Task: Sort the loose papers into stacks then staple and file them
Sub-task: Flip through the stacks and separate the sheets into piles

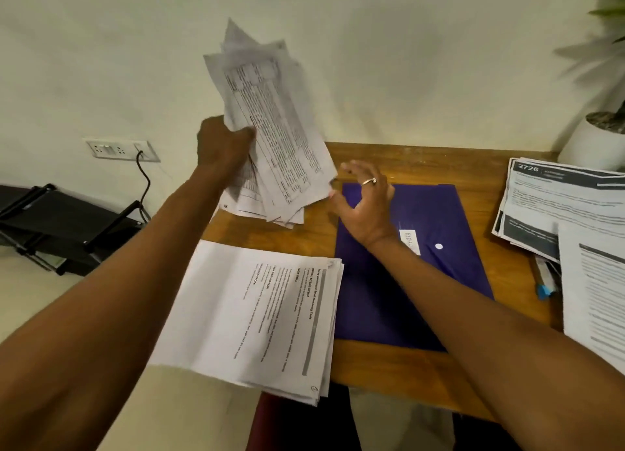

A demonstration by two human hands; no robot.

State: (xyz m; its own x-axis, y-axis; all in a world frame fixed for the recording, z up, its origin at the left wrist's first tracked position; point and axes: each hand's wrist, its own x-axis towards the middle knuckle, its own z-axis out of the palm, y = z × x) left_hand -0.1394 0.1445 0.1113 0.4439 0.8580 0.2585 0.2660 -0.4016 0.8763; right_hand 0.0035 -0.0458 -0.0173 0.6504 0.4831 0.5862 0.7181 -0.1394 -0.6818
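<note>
Your left grip [221,142] clutched a ragged, fanned sheaf [270,119] of printed sheets, raised above the far-left corner of the wooden tabletop [389,376]. The sheaf's long axis slanted from upper left, by the wall, down to lower right. Your right grip [363,203], fingers spread and holding nothing, hovered over a glossy purple folder [422,281]. Its fingertips were just beside the sheaf's lower corner; whether they touched could not be told. A squared white stack [257,315] lay flat nearer you, overhanging the tabletop's left edge, its long axis running away from you. More printed piles [558,207] sat at far right.
</note>
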